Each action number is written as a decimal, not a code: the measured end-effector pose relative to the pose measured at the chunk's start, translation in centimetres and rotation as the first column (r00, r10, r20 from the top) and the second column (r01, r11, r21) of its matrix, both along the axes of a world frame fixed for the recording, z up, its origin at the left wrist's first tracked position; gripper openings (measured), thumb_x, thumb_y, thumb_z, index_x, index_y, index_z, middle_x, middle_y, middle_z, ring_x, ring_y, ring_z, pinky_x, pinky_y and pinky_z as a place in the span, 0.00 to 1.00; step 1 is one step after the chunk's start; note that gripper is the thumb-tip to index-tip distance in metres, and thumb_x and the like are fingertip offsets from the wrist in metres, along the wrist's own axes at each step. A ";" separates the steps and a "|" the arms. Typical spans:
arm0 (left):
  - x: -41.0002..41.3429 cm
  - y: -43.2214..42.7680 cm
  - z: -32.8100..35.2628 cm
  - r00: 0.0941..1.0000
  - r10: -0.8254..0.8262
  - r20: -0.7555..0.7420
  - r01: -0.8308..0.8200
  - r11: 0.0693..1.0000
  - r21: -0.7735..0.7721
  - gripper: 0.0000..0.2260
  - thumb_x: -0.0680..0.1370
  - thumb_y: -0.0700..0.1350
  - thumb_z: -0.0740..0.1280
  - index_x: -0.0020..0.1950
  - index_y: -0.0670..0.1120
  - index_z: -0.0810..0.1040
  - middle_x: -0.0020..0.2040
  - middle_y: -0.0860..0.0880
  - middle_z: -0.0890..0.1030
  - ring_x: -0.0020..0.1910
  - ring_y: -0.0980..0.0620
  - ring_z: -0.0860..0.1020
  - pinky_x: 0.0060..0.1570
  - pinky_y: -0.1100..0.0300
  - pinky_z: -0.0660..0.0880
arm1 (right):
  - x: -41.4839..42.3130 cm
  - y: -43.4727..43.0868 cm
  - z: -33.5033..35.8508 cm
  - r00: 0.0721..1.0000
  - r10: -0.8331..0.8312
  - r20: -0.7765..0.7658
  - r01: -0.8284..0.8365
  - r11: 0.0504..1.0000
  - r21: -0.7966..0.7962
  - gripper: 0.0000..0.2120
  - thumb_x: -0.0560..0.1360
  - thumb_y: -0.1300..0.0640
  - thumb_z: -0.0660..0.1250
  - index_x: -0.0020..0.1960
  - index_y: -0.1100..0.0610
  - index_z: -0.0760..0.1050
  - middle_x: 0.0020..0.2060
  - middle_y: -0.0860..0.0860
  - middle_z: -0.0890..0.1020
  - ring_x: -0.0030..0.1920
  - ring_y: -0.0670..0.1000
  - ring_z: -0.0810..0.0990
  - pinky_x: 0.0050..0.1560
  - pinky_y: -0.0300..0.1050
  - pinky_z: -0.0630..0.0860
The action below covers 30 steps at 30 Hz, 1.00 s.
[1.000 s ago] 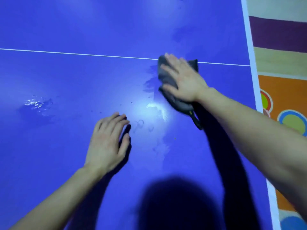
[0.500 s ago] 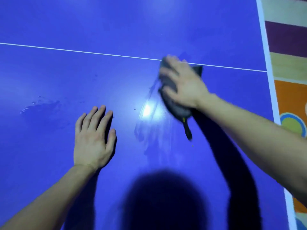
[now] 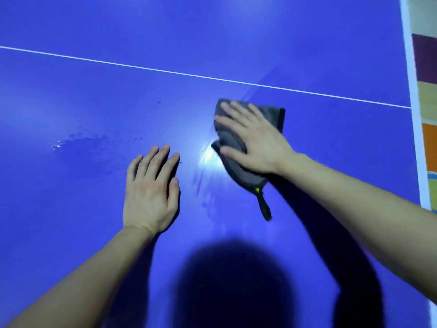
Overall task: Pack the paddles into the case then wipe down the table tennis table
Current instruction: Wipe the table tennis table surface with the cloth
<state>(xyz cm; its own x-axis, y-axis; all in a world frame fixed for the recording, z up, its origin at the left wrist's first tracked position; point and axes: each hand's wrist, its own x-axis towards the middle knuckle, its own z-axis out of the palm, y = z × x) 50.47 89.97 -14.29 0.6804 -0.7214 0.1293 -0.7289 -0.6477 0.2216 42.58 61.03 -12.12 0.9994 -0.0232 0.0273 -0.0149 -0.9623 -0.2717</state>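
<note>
The blue table tennis table fills the view, crossed by a thin white line. My right hand lies flat, fingers spread, pressing a folded grey cloth onto the surface just below the line. A dark loop with a yellow tag trails from the cloth's near corner. My left hand rests palm down on the table, fingers straight, to the left of the cloth. No paddles or case are in view.
A wet patch glistens left of my left hand, and damp streaks run between my hands. The table's white right edge borders a striped, colourful floor mat. My head's shadow falls on the near table.
My right hand has slid the cloth down from the white line toward me. My left hand stayed planted flat while the view shifted.
</note>
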 end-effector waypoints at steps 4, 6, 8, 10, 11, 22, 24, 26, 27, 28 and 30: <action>-0.2 0.0 0.2 1.000 0.009 -0.012 -0.009 1.000 -0.012 0.23 0.84 0.46 0.59 0.79 0.45 0.73 0.82 0.46 0.69 0.83 0.44 0.63 0.81 0.39 0.58 | 3.6 -1.4 1.5 0.885 -0.463 0.045 0.464 0.885 -0.025 0.41 0.77 0.27 0.64 0.75 0.58 0.73 0.78 0.58 0.71 0.81 0.61 0.65 0.80 0.62 0.62; -0.2 0.0 0.2 1.000 0.009 -0.016 -0.009 1.000 -0.012 0.23 0.84 0.46 0.59 0.79 0.45 0.73 0.82 0.46 0.69 0.83 0.44 0.63 0.81 0.39 0.58 | 2.1 0.6 1.5 0.837 -0.531 0.130 0.543 0.836 -0.079 0.33 0.76 0.29 0.68 0.64 0.58 0.76 0.64 0.57 0.77 0.67 0.62 0.74 0.66 0.60 0.71; -0.2 0.0 0.2 1.000 0.008 -0.016 -0.008 1.000 -0.010 0.23 0.84 0.47 0.59 0.79 0.45 0.73 0.82 0.46 0.69 0.83 0.44 0.63 0.81 0.39 0.58 | 0.5 2.0 1.1 0.836 -0.529 0.143 0.545 0.832 -0.103 0.27 0.79 0.39 0.71 0.67 0.59 0.75 0.59 0.57 0.77 0.60 0.63 0.75 0.61 0.59 0.73; -0.3 -0.1 0.2 1.000 0.007 -0.023 -0.007 1.000 -0.008 0.23 0.84 0.47 0.59 0.79 0.46 0.73 0.82 0.46 0.69 0.83 0.44 0.63 0.81 0.39 0.58 | 0.6 2.5 0.8 0.815 -0.562 0.140 0.572 0.820 -0.038 0.22 0.82 0.49 0.71 0.69 0.61 0.74 0.59 0.58 0.78 0.60 0.62 0.76 0.63 0.58 0.74; -0.3 -0.1 0.3 1.000 0.009 -0.022 -0.009 1.000 -0.006 0.23 0.84 0.47 0.59 0.79 0.46 0.73 0.82 0.46 0.69 0.83 0.44 0.63 0.81 0.39 0.58 | 1.0 2.7 1.0 0.796 -0.593 0.117 0.597 0.802 0.009 0.20 0.82 0.53 0.71 0.70 0.60 0.74 0.60 0.58 0.78 0.61 0.62 0.76 0.64 0.56 0.74; -0.2 0.0 0.4 1.000 0.013 -0.018 -0.013 1.000 0.021 0.23 0.84 0.47 0.58 0.79 0.46 0.73 0.82 0.46 0.69 0.83 0.44 0.63 0.81 0.40 0.58 | -3.0 6.3 5.0 0.864 -0.497 -0.078 0.500 0.865 0.027 0.14 0.81 0.46 0.72 0.57 0.57 0.81 0.54 0.53 0.78 0.55 0.58 0.78 0.49 0.53 0.76; -0.3 0.0 0.3 1.000 0.017 -0.017 -0.016 1.000 0.023 0.23 0.84 0.48 0.58 0.79 0.47 0.73 0.82 0.46 0.68 0.83 0.44 0.62 0.81 0.40 0.58 | -2.2 7.5 2.7 0.864 -0.492 -0.110 0.482 0.870 -0.106 0.16 0.81 0.47 0.74 0.57 0.60 0.79 0.54 0.56 0.78 0.56 0.60 0.78 0.49 0.53 0.76; -0.3 0.0 0.2 1.000 0.022 -0.011 -0.022 1.000 0.019 0.22 0.84 0.48 0.58 0.79 0.47 0.73 0.82 0.47 0.68 0.84 0.45 0.62 0.81 0.40 0.58 | -1.0 7.7 0.8 0.849 -0.527 -0.033 0.519 0.844 -0.135 0.11 0.77 0.55 0.76 0.52 0.61 0.78 0.47 0.57 0.79 0.49 0.60 0.78 0.44 0.51 0.76; -0.3 0.0 0.2 1.000 0.022 -0.010 -0.021 1.000 0.013 0.22 0.84 0.47 0.58 0.79 0.47 0.73 0.82 0.47 0.68 0.83 0.45 0.62 0.81 0.40 0.58 | -0.5 7.8 0.4 0.844 -0.536 -0.012 0.526 0.831 -0.182 0.06 0.77 0.60 0.73 0.51 0.60 0.78 0.44 0.57 0.78 0.45 0.58 0.78 0.43 0.49 0.76; -0.2 0.0 0.2 1.000 0.018 -0.012 -0.018 1.000 0.008 0.22 0.84 0.47 0.58 0.78 0.47 0.73 0.82 0.47 0.69 0.83 0.45 0.63 0.81 0.40 0.58 | -0.1 7.7 0.1 0.835 -0.550 -0.001 0.536 0.815 -0.222 0.06 0.78 0.65 0.65 0.53 0.60 0.77 0.44 0.56 0.77 0.44 0.57 0.77 0.43 0.48 0.75; -0.3 0.0 0.2 1.000 0.020 -0.013 -0.020 1.000 0.004 0.22 0.84 0.47 0.59 0.78 0.47 0.73 0.82 0.47 0.69 0.83 0.45 0.63 0.81 0.41 0.57 | 0.5 7.0 0.6 0.835 -0.550 0.008 0.530 0.802 -0.273 0.18 0.77 0.69 0.54 0.63 0.62 0.75 0.48 0.56 0.79 0.47 0.56 0.79 0.43 0.47 0.73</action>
<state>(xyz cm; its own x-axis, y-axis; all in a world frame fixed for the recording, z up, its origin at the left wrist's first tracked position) 50.17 89.98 -14.07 0.6964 -0.7080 0.1174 -0.7127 -0.6631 0.2288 43.11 68.04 -11.56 0.8265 -0.5614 0.0408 -0.5619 -0.8272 0.0016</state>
